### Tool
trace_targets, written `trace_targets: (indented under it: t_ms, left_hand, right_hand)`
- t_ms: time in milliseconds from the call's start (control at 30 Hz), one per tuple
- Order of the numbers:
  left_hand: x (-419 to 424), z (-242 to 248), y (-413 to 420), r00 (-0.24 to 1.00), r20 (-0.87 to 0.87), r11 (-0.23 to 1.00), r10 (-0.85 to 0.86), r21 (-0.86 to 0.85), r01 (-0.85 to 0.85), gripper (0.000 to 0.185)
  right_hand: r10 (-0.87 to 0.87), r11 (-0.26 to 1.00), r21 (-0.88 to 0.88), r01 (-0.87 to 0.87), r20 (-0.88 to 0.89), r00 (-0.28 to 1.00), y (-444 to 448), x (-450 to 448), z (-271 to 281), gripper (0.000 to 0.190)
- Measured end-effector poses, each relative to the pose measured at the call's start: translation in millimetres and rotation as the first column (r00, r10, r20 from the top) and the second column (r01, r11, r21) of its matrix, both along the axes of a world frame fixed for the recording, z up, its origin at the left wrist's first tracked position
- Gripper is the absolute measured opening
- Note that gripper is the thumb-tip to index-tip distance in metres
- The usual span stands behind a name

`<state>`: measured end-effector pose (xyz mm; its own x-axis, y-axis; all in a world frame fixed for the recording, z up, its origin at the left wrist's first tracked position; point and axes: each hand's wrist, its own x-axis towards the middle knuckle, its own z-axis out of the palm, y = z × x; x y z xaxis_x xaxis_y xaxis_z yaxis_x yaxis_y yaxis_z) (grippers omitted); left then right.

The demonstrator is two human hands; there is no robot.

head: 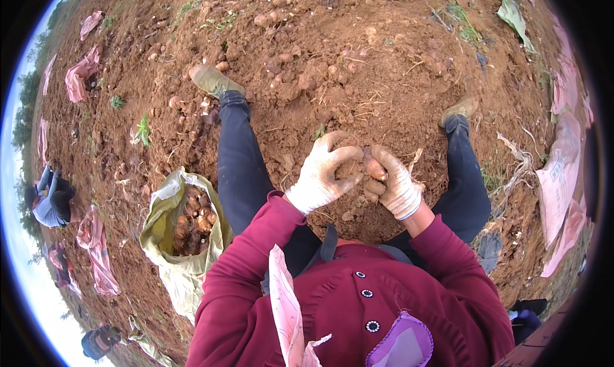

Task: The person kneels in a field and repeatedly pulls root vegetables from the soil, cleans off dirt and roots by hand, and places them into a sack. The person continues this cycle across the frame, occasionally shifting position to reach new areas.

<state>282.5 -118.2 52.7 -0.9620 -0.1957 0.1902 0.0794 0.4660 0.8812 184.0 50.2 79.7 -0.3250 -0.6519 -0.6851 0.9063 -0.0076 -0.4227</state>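
Observation:
Both of my hands wear soiled white knit gloves and meet above the soil between my legs. My right hand [391, 182] grips a small brown tuber [375, 168], perhaps taro, between thumb and fingers. Beside it, my left hand [328, 172] is curved with thumb and fingers apart, its fingertips close to the tuber's upper end. No object shows inside the left hand's curl, only soil behind it. Left of my leg stands an open woven sack [165, 228] with several similar brown tubers [194, 218] inside.
Loose reddish soil [297, 108] with clods and scattered tubers spreads around my outstretched legs. Pink woven sacks lie at left [96, 252] and right [561, 170]. A green sack [515, 19] is at upper right. Other people [52, 199] crouch at the far left.

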Motion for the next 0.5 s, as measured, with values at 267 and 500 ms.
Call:
trace_targets:
  t_ms: [267,500]
  left_hand:
    - [15.9,-4.5,-3.7,0.975,-0.151,0.913,-0.164,-0.398,0.092,0.039]
    - [55.5,-5.8,11.9,0.843,0.510,0.965,-0.172,-0.082,0.247,0.085]
  right_hand:
    - [-0.080,0.996,0.053,0.072,0.186,0.979,4.7,2.8,-10.6,0.045]
    - [-0.225,0.973,-0.026,0.228,0.093,0.970,23.0,-12.6,-11.7,0.045]
